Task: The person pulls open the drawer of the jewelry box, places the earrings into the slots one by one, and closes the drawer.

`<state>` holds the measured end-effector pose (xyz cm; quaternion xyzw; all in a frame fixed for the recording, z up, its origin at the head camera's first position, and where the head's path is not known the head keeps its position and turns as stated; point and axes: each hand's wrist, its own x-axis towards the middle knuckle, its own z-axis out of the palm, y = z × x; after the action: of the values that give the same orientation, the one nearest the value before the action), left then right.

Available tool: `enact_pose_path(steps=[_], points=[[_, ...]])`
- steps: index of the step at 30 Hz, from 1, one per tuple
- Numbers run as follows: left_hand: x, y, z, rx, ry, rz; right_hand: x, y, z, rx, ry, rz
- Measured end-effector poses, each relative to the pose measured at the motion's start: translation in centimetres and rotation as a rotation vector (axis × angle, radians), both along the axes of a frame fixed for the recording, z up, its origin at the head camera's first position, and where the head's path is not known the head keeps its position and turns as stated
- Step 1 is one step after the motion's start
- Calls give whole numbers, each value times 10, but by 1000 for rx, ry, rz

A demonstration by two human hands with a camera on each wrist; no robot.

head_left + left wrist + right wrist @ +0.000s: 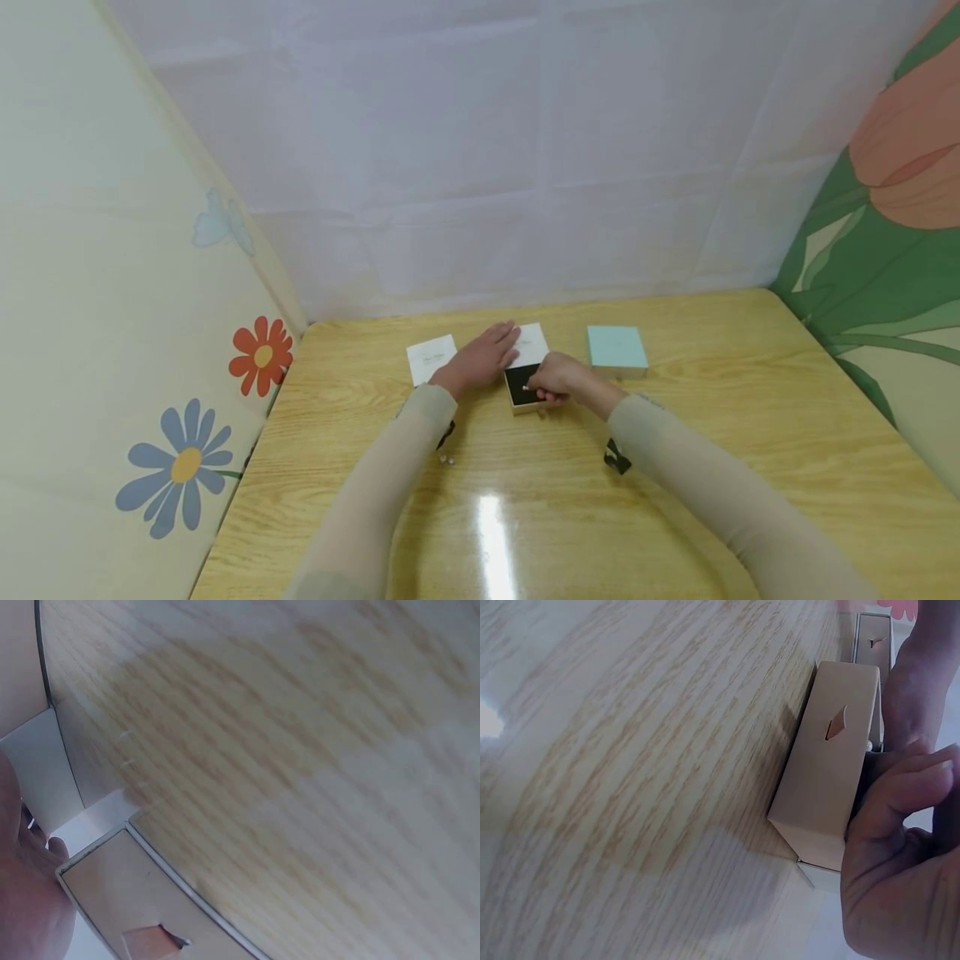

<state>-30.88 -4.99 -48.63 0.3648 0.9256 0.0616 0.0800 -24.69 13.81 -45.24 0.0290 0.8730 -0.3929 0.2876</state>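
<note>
My left hand (pixel 483 358) lies with fairly straight fingers on the white sleeve (pixel 532 342) of the middle small box. Its beige drawer (pixel 829 757) is pulled out toward me, with a black lining (pixel 517 382) inside and a small slit tab on the front wall. Over that lining, my right hand (pixel 558 377) has its fingers curled and pinches a small shiny stud (pixel 526 387) at its fingertips. A pale bead (pixel 869 746) shows at the drawer's rim in the right wrist view. The left wrist view catches only part of my left hand (pixel 34 900).
Left of my left hand lies another white box (pixel 429 358), partly covered by the wrist. A light blue box (pixel 617 348) stands to the right. Two tiny shiny pieces (pixel 447 460) lie on the wooden table (pixel 555 517) near my left forearm. A white cloth (pixel 465 167) hangs behind.
</note>
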Motion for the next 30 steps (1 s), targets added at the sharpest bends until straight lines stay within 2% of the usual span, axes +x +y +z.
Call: enact_pose_path(steps=[13,25,30], points=[[1,1,1,1,-6,0,-1,4,-1,4,7,-10],[-3,-1,-5,24,-9,-2,-1,-1,-2,4,10,15],[-3,-1,-4,25,-8,-3,-1,-2,-4,-3,25,32]])
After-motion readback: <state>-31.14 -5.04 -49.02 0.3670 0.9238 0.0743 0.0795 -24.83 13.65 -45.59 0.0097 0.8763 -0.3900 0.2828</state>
